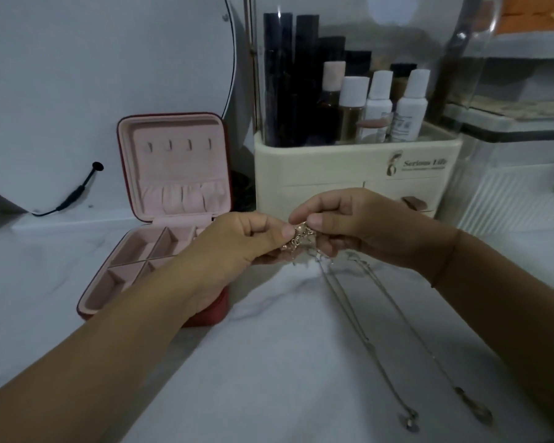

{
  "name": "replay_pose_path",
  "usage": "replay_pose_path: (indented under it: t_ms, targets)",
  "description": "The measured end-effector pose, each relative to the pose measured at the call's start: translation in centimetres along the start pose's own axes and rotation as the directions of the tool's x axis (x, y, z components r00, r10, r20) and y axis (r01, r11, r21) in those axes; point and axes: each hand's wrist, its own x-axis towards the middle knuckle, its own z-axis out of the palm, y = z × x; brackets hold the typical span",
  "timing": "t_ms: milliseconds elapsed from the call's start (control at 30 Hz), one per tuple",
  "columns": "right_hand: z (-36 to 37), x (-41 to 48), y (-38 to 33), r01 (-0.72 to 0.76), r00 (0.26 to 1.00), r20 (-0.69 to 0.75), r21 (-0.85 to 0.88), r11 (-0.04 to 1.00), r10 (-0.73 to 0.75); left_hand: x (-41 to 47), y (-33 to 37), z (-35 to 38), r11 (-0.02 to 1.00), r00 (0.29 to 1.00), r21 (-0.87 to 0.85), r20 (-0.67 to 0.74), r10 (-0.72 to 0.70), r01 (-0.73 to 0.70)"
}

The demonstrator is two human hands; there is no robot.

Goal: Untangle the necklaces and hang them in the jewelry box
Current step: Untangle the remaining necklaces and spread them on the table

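Both hands, left hand (237,241) and right hand (359,225), pinch the knotted gold necklaces (298,239); 2 thin chains trail nearward over white marble, right of the open pink-lined jewelry box (173,174)

Open jewelry box (176,174) is standing at left; a cosmetics organizer (359,174) is blocking the back. Bare tabletop (263,362) is stretching out in front, necklace chains (347,311) trailing across its right.

Jewelry box (176,174) left of the left hand (237,247) is dark red outside, pink inside. Counter (269,362) is white with grey marble veins; necklaces (298,239) look gold and silver.
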Motion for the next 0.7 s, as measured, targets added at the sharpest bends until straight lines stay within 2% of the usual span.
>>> replay_pose_path:
  t_ms: [233, 367, 500, 700]
  targets:
    - [0.7, -1.0, 1.1, 0.034, 0.999, 0.030, -0.002, 0.999, -0.034, -0.5, -0.5, 0.1, 0.996, 0.992, 0.031, -0.088, 0.089, -0.087]
    - [1.3, -1.2, 1.6, 0.019, 0.999, 0.029, 0.025, 1.000, -0.020, -0.7, -0.7, 0.2, 0.991, 0.989, 0.041, -0.070, 0.127, -0.124]
    - [1.4, -1.0, 1.7, -0.001, 0.999, 0.048, 0.044, 0.999, -0.002, -0.7, -0.8, -0.2, 0.981, 0.984, 0.122, -0.076, 0.161, -0.151]
    - [1.5, -1.0, 1.9, -0.033, 0.998, 0.060, 0.101, 0.994, 0.027, -0.5, -0.7, 0.1, 0.989, 0.984, -0.028, -0.104, 0.142, -0.145]
